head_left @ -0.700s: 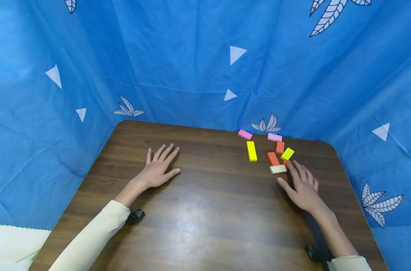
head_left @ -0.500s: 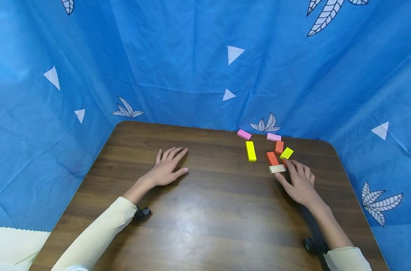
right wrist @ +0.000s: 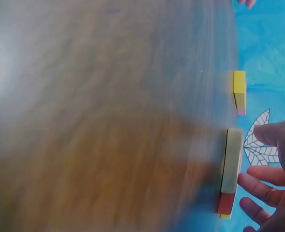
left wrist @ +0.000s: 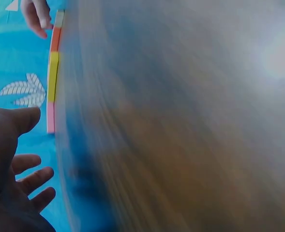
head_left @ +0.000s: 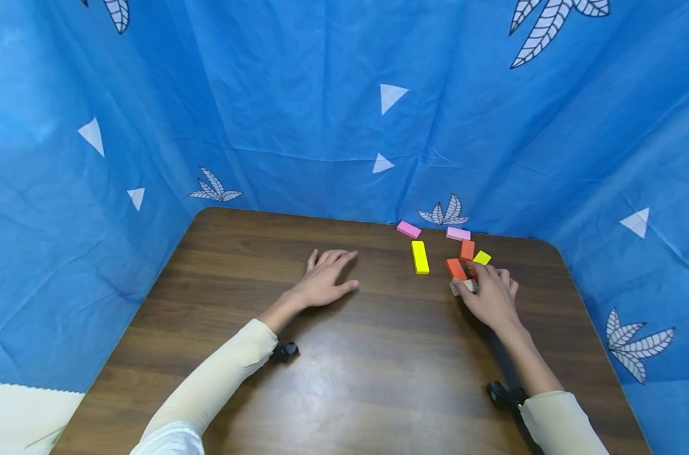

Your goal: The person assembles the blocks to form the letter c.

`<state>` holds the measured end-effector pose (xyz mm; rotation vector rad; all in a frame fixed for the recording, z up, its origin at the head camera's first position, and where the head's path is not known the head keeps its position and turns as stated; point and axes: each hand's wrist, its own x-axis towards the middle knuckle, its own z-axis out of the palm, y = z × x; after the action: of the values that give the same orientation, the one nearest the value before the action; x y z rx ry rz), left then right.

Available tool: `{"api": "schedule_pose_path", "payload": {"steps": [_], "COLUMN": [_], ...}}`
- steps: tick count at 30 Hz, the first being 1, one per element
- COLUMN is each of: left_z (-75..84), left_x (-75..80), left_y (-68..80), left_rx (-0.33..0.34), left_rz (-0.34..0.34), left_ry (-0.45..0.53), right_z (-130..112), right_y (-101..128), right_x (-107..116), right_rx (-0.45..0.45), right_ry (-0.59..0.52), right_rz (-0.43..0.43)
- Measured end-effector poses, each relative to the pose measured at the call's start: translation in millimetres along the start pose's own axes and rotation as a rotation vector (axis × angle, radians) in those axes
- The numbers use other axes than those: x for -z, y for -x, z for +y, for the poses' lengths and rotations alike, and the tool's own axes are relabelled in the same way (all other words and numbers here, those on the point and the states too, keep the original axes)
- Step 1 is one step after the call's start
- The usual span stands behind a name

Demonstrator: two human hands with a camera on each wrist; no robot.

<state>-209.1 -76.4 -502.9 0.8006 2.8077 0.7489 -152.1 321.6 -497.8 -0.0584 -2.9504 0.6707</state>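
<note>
The pale wooden block lies on the counter at the right hand, whose grip appears to curl round it, unlifted; coloured blocks scatter beyond, near the far edge. The left hand rests flat, broad bare wood nearer the person.

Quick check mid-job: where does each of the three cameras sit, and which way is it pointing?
Head: worn on the head, facing forward and down at the table; shows both forearms, the left hand flat, the right hand at the natural wood block.
Left wrist: low at the table surface, looking across it; shows the left hand and, far off, the right hand's fingers.
Right wrist: low over the table, facing the natural wood block; shows right fingers.
Shared: every view shows the long yellow block.
</note>
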Motion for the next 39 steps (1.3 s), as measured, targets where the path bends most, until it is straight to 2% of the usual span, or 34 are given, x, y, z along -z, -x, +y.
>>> {"api": "schedule_pose_path", "payload": {"steps": [5, 12, 21, 27, 32, 39], "left_z": [17.9, 40.6, 63.7, 74.1, 78.5, 87.1], "left_x": [-13.9, -31.3, -39.8, -48.2, -53.8, -57.3], "left_y": [-22.3, -50.1, -79.1, -97.7, -107.5, -120.2], "left_rx": [0.002, 0.007, 0.023, 0.052, 0.082, 0.072], "left_rz": [-0.011, -0.013, -0.022, -0.02, -0.019, -0.029], "left_ry": [-0.001, 0.005, -0.042, -0.026, -0.024, -0.042], "right_z": [-3, -9, -11, -14, -16, -17], "right_y": [-7, -14, -18, -22, -25, -26], "right_x": [-6, -8, -10, -11, -12, -12], "right_rx": [-0.032, -0.078, -0.09, -0.116, -0.14, -0.153], "right_ry": [-0.023, -0.002, 0.008, 0.03, 0.029, 0.041], "right_rz": [0.02, 0.045, 0.061, 0.054, 0.055, 0.057]}}
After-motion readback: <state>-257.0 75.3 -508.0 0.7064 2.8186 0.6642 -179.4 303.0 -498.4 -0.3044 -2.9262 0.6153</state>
